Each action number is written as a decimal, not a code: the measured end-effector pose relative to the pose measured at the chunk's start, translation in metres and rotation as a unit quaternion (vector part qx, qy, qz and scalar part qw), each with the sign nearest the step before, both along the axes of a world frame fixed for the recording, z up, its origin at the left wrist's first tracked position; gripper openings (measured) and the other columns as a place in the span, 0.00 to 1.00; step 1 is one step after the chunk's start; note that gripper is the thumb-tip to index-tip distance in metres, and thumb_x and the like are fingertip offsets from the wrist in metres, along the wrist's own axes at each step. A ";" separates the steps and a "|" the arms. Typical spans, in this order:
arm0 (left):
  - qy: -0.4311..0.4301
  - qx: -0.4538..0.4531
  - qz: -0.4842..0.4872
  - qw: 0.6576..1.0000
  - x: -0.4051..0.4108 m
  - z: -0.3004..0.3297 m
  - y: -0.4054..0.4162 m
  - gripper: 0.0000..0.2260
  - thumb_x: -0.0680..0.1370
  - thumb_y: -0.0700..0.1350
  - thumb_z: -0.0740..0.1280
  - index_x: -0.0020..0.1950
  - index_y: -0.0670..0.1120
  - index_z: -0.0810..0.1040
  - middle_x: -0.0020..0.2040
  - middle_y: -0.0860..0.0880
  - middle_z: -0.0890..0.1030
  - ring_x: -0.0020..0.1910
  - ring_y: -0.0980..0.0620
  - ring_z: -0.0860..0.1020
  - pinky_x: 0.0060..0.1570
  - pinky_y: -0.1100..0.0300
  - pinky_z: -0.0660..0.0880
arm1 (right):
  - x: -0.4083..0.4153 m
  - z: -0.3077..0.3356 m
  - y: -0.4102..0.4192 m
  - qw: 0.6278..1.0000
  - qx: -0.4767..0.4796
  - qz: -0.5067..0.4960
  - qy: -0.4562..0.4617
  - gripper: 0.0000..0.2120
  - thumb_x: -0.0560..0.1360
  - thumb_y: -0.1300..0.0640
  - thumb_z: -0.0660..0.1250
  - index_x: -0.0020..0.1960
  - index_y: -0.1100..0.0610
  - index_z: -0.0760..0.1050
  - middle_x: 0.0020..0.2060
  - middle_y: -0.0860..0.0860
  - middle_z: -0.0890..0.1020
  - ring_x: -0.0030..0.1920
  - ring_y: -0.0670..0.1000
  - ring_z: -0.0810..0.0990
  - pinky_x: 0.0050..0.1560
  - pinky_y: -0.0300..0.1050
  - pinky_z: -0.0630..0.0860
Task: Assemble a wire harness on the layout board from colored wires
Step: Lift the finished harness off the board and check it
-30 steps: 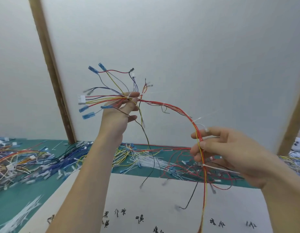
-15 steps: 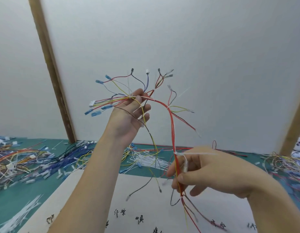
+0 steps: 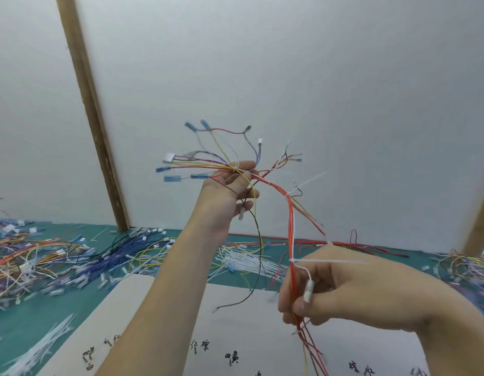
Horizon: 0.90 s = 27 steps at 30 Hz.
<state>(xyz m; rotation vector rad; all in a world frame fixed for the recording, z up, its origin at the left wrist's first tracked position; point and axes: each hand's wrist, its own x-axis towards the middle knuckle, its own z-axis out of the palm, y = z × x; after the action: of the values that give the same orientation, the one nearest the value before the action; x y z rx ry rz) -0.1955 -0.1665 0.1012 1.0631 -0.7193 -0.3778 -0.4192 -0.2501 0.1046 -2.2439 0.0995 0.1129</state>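
Observation:
A wire harness [image 3: 289, 213] of mostly red, yellow and black wires hangs in the air between my hands, bound with white cable ties. My left hand [image 3: 226, 194] is raised and grips the fanned end, where blue terminals and a white connector [image 3: 169, 158] stick out to the left. Lower right, my right hand [image 3: 333, 289] pinches the red trunk just under a white cable tie [image 3: 317, 261] whose tail points right. The trunk's lower end trails down over the white layout board [image 3: 165, 335], which carries black handwritten marks.
Heaps of loose colored wires [image 3: 45, 256] cover the green mat [image 3: 23, 318] on the left and behind the board. White cable ties [image 3: 249, 260] lie in a pile at center. More wires [image 3: 463, 267] lie far right. A white wall with wooden posts stands behind.
My right hand has slid down the red trunk from mid-height to a lower grip near the board. The harness now hangs more upright. My left hand has stayed raised, shifting slightly.

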 end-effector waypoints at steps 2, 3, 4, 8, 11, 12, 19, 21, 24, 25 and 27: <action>-0.038 0.017 0.006 0.999 -0.003 -0.001 -0.001 0.08 0.83 0.38 0.66 0.54 0.47 0.83 0.46 0.52 0.85 0.34 0.53 0.79 0.33 0.62 0.74 | -0.003 0.002 -0.001 0.999 -0.032 0.008 0.021 0.10 0.78 0.58 0.65 0.50 0.48 0.83 0.48 0.48 0.88 0.50 0.46 0.85 0.54 0.47 0.81; -0.052 0.025 0.010 0.998 -0.004 -0.002 -0.002 0.08 0.83 0.38 0.66 0.54 0.47 0.83 0.47 0.52 0.85 0.34 0.53 0.79 0.33 0.62 0.75 | -0.003 0.002 -0.001 0.999 -0.045 0.010 0.026 0.10 0.78 0.58 0.65 0.50 0.48 0.83 0.47 0.48 0.88 0.50 0.46 0.85 0.55 0.49 0.81; -0.064 0.031 0.016 0.997 -0.005 -0.003 -0.002 0.08 0.83 0.38 0.66 0.55 0.47 0.83 0.47 0.51 0.84 0.34 0.53 0.79 0.33 0.63 0.75 | -0.004 0.003 -0.001 0.998 -0.055 0.010 0.030 0.09 0.78 0.58 0.65 0.50 0.48 0.83 0.47 0.48 0.87 0.50 0.46 0.85 0.57 0.50 0.81; -0.093 0.059 0.044 0.993 -0.006 -0.005 -0.005 0.08 0.83 0.38 0.66 0.54 0.47 0.84 0.46 0.53 0.85 0.32 0.56 0.79 0.34 0.63 0.74 | -0.003 0.005 0.000 0.996 -0.079 0.002 0.038 0.10 0.78 0.58 0.65 0.51 0.46 0.83 0.47 0.45 0.87 0.50 0.43 0.85 0.58 0.45 0.79; -0.100 0.072 0.054 0.991 -0.006 -0.006 -0.006 0.09 0.83 0.38 0.66 0.52 0.49 0.84 0.45 0.54 0.85 0.33 0.55 0.79 0.35 0.61 0.74 | -0.003 0.005 0.001 0.996 -0.082 0.001 0.044 0.10 0.78 0.58 0.65 0.51 0.46 0.83 0.47 0.45 0.87 0.50 0.43 0.85 0.57 0.43 0.78; -0.102 0.075 0.056 0.990 -0.006 -0.006 -0.006 0.09 0.83 0.38 0.66 0.52 0.49 0.84 0.45 0.54 0.85 0.33 0.55 0.79 0.34 0.61 0.74 | -0.004 0.005 0.000 0.995 -0.083 0.000 0.045 0.10 0.78 0.58 0.65 0.51 0.46 0.83 0.47 0.45 0.87 0.50 0.43 0.85 0.58 0.43 0.78; -0.068 0.073 0.031 0.995 -0.001 -0.010 -0.007 0.08 0.83 0.37 0.66 0.54 0.46 0.84 0.43 0.54 0.85 0.30 0.56 0.79 0.32 0.63 0.75 | -0.003 -0.001 -0.008 0.999 -0.029 -0.028 -0.003 0.08 0.77 0.59 0.67 0.51 0.49 0.83 0.46 0.49 0.88 0.50 0.48 0.85 0.57 0.54 0.81; -0.036 0.061 0.016 0.997 0.002 -0.011 -0.007 0.08 0.83 0.37 0.66 0.54 0.46 0.84 0.42 0.54 0.84 0.30 0.55 0.78 0.32 0.62 0.75 | -0.006 -0.002 -0.013 0.999 0.010 -0.034 -0.020 0.07 0.78 0.58 0.67 0.50 0.48 0.82 0.47 0.50 0.87 0.51 0.49 0.85 0.54 0.49 0.82; 0.021 0.041 0.003 0.999 0.008 -0.012 -0.006 0.08 0.83 0.38 0.65 0.56 0.46 0.83 0.42 0.54 0.84 0.31 0.54 0.78 0.31 0.63 0.74 | -0.009 -0.001 -0.020 0.996 0.069 -0.036 -0.033 0.06 0.78 0.57 0.67 0.51 0.49 0.81 0.48 0.52 0.87 0.52 0.52 0.86 0.52 0.47 0.83; 0.038 0.041 0.003 0.998 0.011 -0.013 -0.006 0.08 0.84 0.38 0.65 0.56 0.47 0.83 0.41 0.54 0.84 0.32 0.55 0.78 0.32 0.62 0.74 | -0.009 -0.002 -0.023 0.995 0.082 -0.041 -0.041 0.06 0.77 0.57 0.67 0.51 0.50 0.81 0.47 0.53 0.87 0.51 0.53 0.86 0.50 0.47 0.83; 0.056 0.044 0.006 0.997 0.015 -0.014 -0.005 0.08 0.84 0.39 0.65 0.57 0.48 0.83 0.41 0.55 0.84 0.31 0.55 0.78 0.37 0.59 0.73 | -0.008 -0.003 -0.027 0.992 0.103 -0.058 -0.054 0.06 0.76 0.56 0.68 0.50 0.51 0.81 0.46 0.55 0.87 0.50 0.55 0.86 0.48 0.47 0.82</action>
<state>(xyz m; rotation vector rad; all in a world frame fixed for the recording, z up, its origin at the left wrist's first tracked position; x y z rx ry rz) -0.1807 -0.1716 0.0869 1.1191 -0.5998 -0.4584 -0.4276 -0.2768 0.1019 -2.0291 0.1529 -0.0578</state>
